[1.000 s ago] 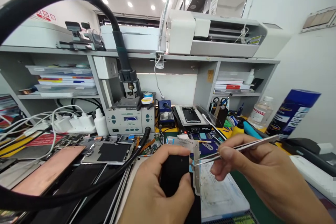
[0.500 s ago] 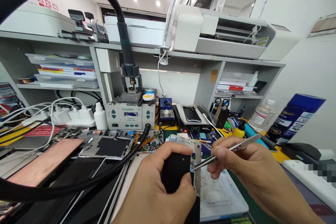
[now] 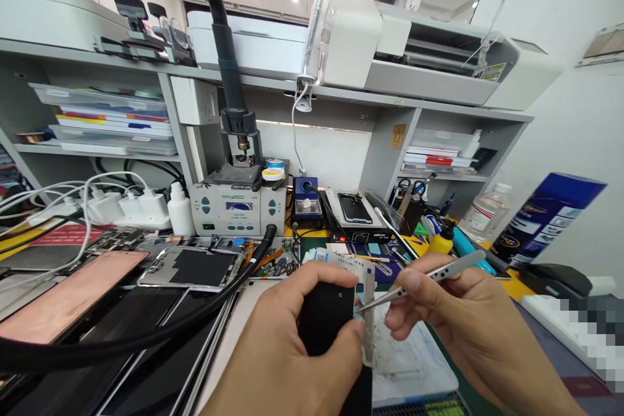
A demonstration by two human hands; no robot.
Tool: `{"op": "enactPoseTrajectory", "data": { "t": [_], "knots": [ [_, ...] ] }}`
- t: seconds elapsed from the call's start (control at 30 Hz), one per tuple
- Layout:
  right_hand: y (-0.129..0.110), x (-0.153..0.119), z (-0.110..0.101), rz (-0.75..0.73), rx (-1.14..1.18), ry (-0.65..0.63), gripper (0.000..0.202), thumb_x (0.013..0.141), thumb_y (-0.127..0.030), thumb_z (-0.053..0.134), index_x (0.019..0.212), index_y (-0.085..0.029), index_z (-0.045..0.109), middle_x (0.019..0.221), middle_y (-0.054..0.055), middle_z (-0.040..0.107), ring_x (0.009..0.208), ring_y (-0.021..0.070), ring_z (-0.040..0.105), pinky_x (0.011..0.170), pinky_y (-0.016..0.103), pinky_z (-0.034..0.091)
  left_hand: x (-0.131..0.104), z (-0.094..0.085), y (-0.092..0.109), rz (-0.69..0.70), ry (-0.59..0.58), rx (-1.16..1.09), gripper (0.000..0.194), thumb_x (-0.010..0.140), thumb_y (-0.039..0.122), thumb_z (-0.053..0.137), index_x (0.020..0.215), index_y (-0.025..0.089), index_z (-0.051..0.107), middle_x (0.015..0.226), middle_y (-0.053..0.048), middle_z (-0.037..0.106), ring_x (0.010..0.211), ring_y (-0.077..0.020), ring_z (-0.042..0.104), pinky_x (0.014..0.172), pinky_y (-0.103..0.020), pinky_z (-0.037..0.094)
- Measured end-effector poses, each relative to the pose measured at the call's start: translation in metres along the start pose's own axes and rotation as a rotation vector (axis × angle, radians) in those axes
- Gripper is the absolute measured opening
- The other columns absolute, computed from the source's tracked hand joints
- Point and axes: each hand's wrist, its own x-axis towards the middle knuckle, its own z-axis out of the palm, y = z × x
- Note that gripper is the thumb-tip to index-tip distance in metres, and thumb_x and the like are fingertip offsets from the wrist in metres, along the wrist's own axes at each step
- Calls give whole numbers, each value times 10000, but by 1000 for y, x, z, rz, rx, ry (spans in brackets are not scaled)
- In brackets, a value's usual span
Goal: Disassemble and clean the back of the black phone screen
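My left hand [image 3: 302, 344] grips a flat black phone part [image 3: 324, 318] by its sides, fingers over the top edge and thumb across the front. A small ring mark shows near the part's top. Along its right edge stands a thin metal strip [image 3: 368, 318], close to my left thumb tip. My right hand [image 3: 439, 305] is closed on silver tweezers [image 3: 433, 278], held slanting down to the left. The tweezer tips reach the gap between the black part and the strip; whether they pinch anything is too small to tell. Beneath lies a whitish-blue pad [image 3: 414, 364].
A hot-air station [image 3: 238, 208] stands at the back, its black hose [image 3: 195, 331] looping across the left side. Phone screens and a copper-coloured panel [image 3: 78, 292] cover the left bench. A blue spray can [image 3: 546, 218] and clear bottle [image 3: 487, 214] stand at right.
The view has shifted slightly. My left thumb has moved up and right, nearer the metal strip. The tweezers remain with their tips at the black part's edge.
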Motion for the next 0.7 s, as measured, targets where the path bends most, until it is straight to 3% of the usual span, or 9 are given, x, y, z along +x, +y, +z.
{"op": "enactPoseTrajectory", "data": {
  "t": [0.1, 0.3, 0.7],
  "knots": [
    [2, 1, -2, 4, 23, 6, 320, 745, -453, 827, 711, -157, 709, 574, 82, 750, 517, 185, 709, 537, 243, 579, 1, 0, 0, -17, 4, 1, 215, 710, 253, 703, 924, 248, 681, 825, 35, 745, 722, -144, 638, 618, -198, 496],
    [5, 0, -2, -30, 101, -15, 266, 769, -402, 822, 726, -162, 717, 571, 72, 749, 515, 192, 716, 512, 248, 600, 1, 0, 2, 3, -35, -58, 158, 734, 229, 699, 890, 243, 680, 742, 68, 730, 657, -113, 638, 596, -165, 492],
    [3, -4, 8, 5, 166, 68, 288, 734, -410, 848, 684, -168, 699, 544, 51, 731, 494, 161, 693, 503, 213, 569, 2, 0, 2, 63, -20, -37, 119, 736, 193, 682, 846, 234, 662, 718, 66, 711, 647, -107, 649, 564, -153, 475]
  ]
}}
